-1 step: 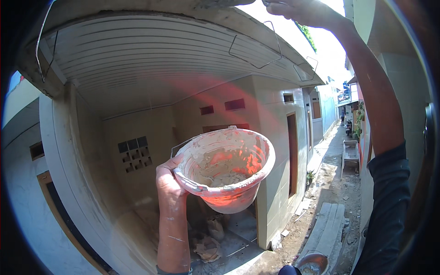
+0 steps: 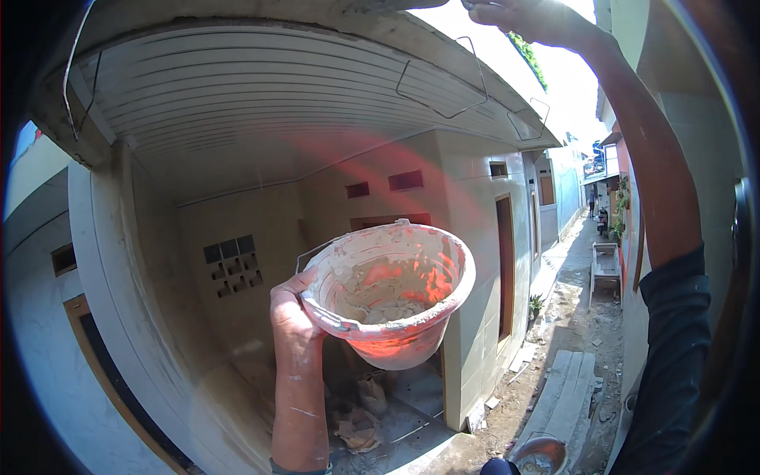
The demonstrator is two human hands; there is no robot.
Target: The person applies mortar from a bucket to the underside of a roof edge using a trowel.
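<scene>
My left hand (image 2: 294,313) is closed on the left rim of a red-orange bucket (image 2: 400,348), holding it up in the middle of the view. Dried pale plaster coats the bucket's rim and inside, and some wet-looking pale mix (image 2: 388,310) lies in the bottom. A thin wire handle (image 2: 305,257) shows behind the rim. High up at the top edge, my right hand (image 2: 538,22) reaches to the roof edge with its fingers bent together. The upper edge cuts off part of it, and what it grips cannot be made out.
Bent wires (image 2: 443,95) stick out below the concrete roof edge (image 2: 332,20). A pillar (image 2: 131,261) stands at left, a tiled wall (image 2: 475,293) ahead. Far below, planks (image 2: 560,396), a second basin (image 2: 546,450) and a wooden bench (image 2: 606,265) sit along the alley.
My right hand and forearm have shifted slightly to the right and down along the roof edge. The bucket and my left hand have hardly moved.
</scene>
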